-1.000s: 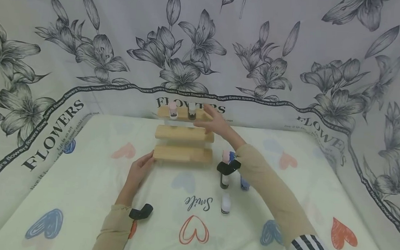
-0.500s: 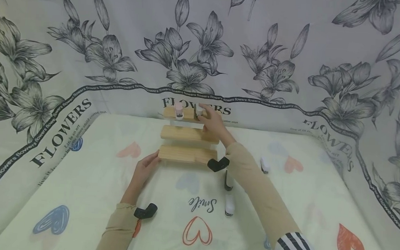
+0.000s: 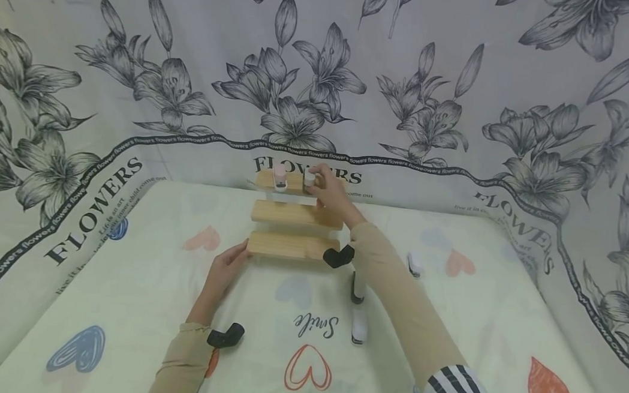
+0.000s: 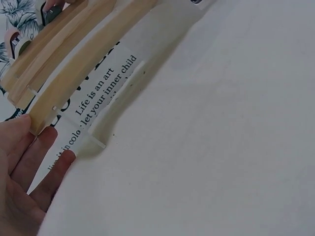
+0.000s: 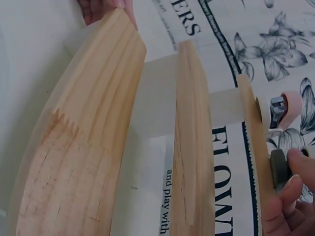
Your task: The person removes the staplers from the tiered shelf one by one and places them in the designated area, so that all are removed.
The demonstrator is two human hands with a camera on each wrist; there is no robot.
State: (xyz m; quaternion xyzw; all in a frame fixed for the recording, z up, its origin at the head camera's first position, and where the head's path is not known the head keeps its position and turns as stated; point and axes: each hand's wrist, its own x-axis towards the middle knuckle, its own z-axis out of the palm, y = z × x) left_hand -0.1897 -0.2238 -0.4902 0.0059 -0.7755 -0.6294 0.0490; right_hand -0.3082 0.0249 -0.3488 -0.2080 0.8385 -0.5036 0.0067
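A three-tier rack of wooden boards (image 3: 284,246) on clear supports stands on the table. My left hand (image 3: 226,269) pinches the left end of its lowest board, thumb and fingertips on the wood in the left wrist view. On the top board a small pink-and-white stapler (image 3: 280,178) stands at the left. Beside it, my right hand (image 3: 330,191) grips a small dark-and-white stapler (image 3: 309,180) between thumb and fingers. The right wrist view shows that stapler's dark end (image 5: 279,167) against the board; the fingers partly hide the rest.
Right of the rack lie a white stapler (image 3: 359,326), a dark-and-white stapler (image 3: 358,288) partly behind the right sleeve, and another pale stapler (image 3: 414,264) farther right. A flower-printed cloth (image 3: 426,131) hangs behind the table.
My right hand, spread beside the dark-and-white stapler a second ago, moved left and took hold of it. My left hand stays on the rack's lowest board. The head view shifted slightly.
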